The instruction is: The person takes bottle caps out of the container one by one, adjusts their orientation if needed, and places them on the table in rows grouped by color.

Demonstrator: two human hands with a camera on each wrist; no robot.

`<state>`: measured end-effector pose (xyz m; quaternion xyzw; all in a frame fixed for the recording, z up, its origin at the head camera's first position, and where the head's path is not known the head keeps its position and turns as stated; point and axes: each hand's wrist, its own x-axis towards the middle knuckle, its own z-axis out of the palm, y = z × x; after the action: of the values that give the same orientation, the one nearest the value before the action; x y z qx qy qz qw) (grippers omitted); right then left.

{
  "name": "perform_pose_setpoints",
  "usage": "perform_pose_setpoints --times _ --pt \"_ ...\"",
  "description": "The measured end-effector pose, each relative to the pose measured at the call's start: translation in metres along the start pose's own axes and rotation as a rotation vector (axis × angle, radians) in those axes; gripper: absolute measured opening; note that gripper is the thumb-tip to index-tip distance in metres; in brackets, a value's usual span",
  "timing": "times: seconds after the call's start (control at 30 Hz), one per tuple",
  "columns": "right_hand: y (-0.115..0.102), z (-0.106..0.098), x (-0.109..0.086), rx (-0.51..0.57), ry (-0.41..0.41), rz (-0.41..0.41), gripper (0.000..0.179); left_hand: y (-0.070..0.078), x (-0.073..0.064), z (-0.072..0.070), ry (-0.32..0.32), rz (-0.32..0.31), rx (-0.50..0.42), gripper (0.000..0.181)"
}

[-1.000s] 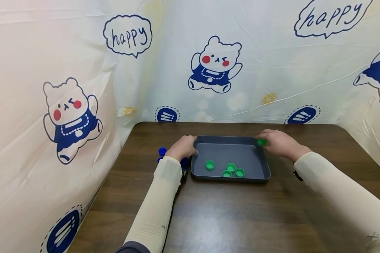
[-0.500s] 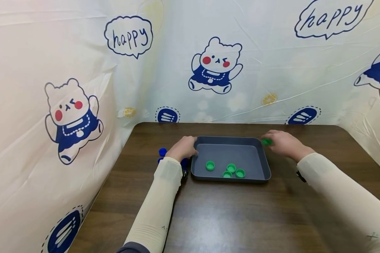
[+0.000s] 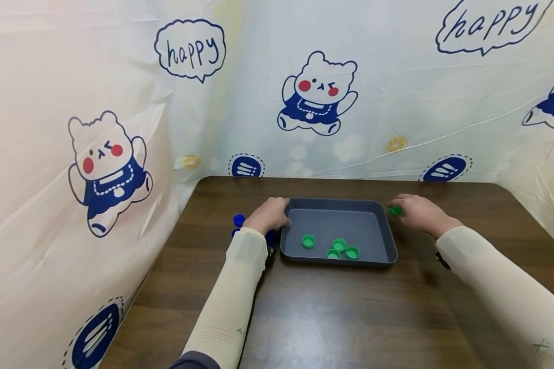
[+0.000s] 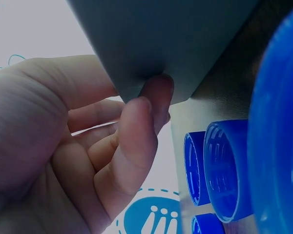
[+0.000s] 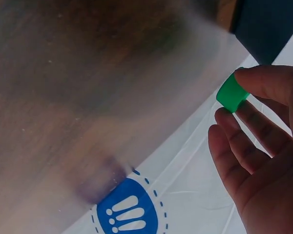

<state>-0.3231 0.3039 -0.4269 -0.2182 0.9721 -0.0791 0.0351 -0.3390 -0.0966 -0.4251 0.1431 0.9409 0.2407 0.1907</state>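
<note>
One green cap [image 3: 395,210] pinched in right hand [image 3: 422,214], just off the tray [image 3: 334,224] at two o'clock; left hand [image 3: 268,214] grips tray at ten; light pinch probably serves best.

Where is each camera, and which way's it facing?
Head: on the head, facing forward and down at the gray tray; forearms, left hand and right hand show.
Left wrist: on that wrist, facing its hand gripping the tray near blue bottle caps.
Right wrist: on that wrist, facing its hand pinching a green bottle cap.
Head and right wrist share that cap.
</note>
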Motion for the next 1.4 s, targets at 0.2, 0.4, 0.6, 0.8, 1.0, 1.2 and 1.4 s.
perform_pose_setpoints --times 0.2,0.4,0.6,0.8,1.0,1.2,1.4 --pt "0.003 0.003 -0.001 0.01 0.002 -0.023 0.039 0.0 0.002 0.0 -0.001 -0.001 0.013 0.071" --pt "0.003 0.009 -0.001 0.011 -0.033 -0.011 0.039 -0.001 0.002 0.001 0.001 -0.001 0.006 0.071" --pt "0.005 0.013 -0.001 -0.011 -0.056 -0.002 0.039 -0.002 0.001 0.001 -0.002 0.002 0.001 0.07" --pt "0.007 0.014 -0.002 -0.014 -0.061 -0.003 0.039 0.0 0.001 0.0 -0.003 -0.002 -0.009 0.07" --pt "0.008 0.016 -0.003 0.007 -0.07 0.003 0.039 0.001 0.0 -0.001 -0.005 -0.006 -0.008 0.069" --pt "0.01 0.017 -0.004 0.014 -0.076 0.016 0.037 0.0 0.001 0.0 -0.002 -0.002 -0.007 0.069" --pt "0.011 0.017 -0.004 0.017 -0.069 0.019 0.037 -0.001 0.001 0.001 0.001 0.004 -0.011 0.069"
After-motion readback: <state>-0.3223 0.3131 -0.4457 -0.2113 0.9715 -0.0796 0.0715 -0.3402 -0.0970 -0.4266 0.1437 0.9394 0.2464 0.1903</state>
